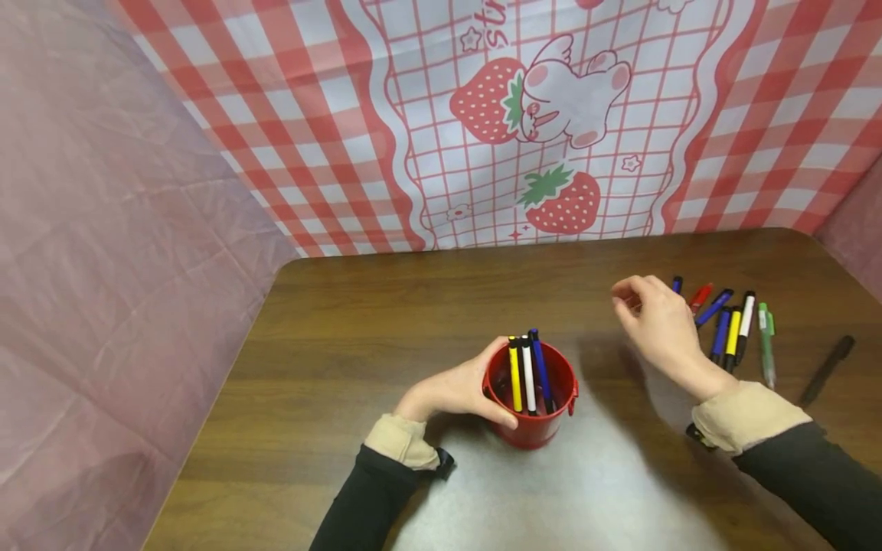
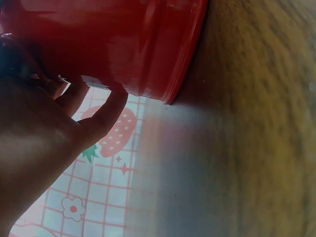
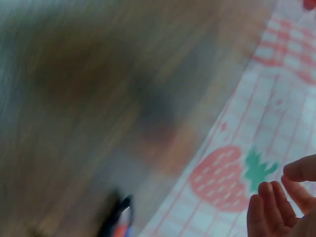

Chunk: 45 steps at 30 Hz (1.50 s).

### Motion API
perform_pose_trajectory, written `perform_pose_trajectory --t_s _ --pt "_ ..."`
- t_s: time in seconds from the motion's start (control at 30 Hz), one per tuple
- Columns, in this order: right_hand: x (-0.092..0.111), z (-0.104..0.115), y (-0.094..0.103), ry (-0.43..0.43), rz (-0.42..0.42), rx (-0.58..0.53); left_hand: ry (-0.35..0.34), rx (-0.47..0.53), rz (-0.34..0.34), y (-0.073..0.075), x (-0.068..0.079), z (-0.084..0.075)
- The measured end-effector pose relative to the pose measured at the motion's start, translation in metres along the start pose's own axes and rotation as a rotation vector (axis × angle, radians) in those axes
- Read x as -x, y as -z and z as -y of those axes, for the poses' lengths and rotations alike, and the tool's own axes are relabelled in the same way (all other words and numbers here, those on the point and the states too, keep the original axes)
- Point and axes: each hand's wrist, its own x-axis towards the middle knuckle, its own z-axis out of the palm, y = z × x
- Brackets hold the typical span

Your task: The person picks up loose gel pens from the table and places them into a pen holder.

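My left hand [image 1: 458, 390] grips a small red bucket [image 1: 530, 436] from its left side, thumb along the near rim. The left wrist view shows the fingers [image 2: 106, 116] against the bucket's wall. Inside the bucket stand a yellow pen [image 1: 515, 375], a white pen [image 1: 528, 375] and a blue pen [image 1: 541, 371], leaning toward the far rim. My right hand [image 1: 658, 325] is in the air between the bucket and a group of loose pens, fingers loosely bent with nothing between them. In the right wrist view its fingers [image 3: 269, 210] show at the lower right.
Several loose pens lie on the brown table [image 1: 331, 367] at the right, among them a red pen [image 1: 701, 296], another yellow pen [image 1: 733, 337] and a green pen [image 1: 766, 344]. A dark pen [image 1: 827, 371] lies farther right. A checked cloth [image 1: 310, 115] hangs behind the table.
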Motion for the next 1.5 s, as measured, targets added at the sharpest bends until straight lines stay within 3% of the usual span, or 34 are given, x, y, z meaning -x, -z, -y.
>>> perform_pose_trajectory --t_s 0.2,0.37,0.67,0.8,1.03,1.5 --pt "-0.014 -0.042 0.003 -0.169 0.119 0.082 0.005 -0.002 -0.005 0.001 0.000 0.000" --pt "-0.015 -0.071 0.005 -0.291 0.190 0.131 0.011 -0.004 0.005 0.000 0.000 -0.001" --pt "-0.010 -0.099 0.010 -0.381 0.297 0.129 0.014 -0.010 0.002 0.000 0.001 -0.001" --pt "-0.011 -0.104 0.011 -0.391 0.327 0.137 0.018 -0.008 0.000 0.000 0.002 -0.003" --pt "-0.017 -0.104 0.009 -0.422 0.399 0.202 0.025 0.016 0.009 0.000 0.007 -0.027" --pt "-0.026 -0.099 0.001 -0.434 0.470 0.312 0.030 0.016 0.006 0.001 0.007 -0.029"
